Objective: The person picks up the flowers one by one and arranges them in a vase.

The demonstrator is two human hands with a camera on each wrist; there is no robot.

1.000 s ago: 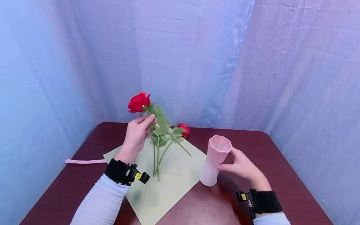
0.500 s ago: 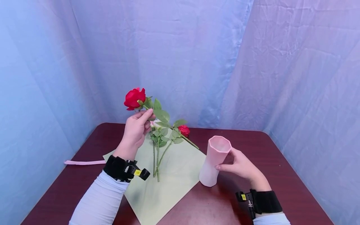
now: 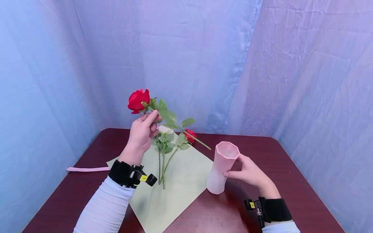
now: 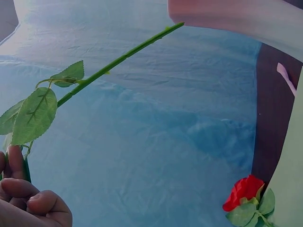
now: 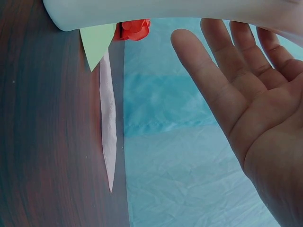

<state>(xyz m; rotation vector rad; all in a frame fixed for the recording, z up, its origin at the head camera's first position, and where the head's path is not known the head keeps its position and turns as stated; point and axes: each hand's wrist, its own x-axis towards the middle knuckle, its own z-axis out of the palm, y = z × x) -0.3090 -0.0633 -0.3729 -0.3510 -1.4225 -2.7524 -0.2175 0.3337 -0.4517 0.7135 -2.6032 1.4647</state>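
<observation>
My left hand (image 3: 142, 132) pinches a red rose (image 3: 139, 101) high on its green stem, just below the bloom. The rose is raised above the table, its bare stem end slanting down to the right toward the vase. In the left wrist view, the stem (image 4: 120, 59) runs up from the hand (image 4: 33, 201) at the lower left corner. A pink-to-white vase (image 3: 220, 171) stands upright at the right. My right hand (image 3: 250, 171) holds it near the upper part, thumb in front and the other fingers mostly hidden behind. In the right wrist view, the fingers (image 5: 239, 40) reach behind the vase (image 5: 142, 14).
Pale green paper (image 3: 180, 194) lies spread on the dark red table (image 3: 276, 158). On it are another red rose (image 3: 190, 136) and a white rose (image 3: 165, 130), their stems crossing. A pink ribbon (image 3: 87, 169) extends left from the paper. Curtains (image 3: 186, 64) hang close behind.
My left hand has lifted the red rose up and slightly left, and its stem end has swung right and upward toward the vase. My right hand and the vase have stayed in place.
</observation>
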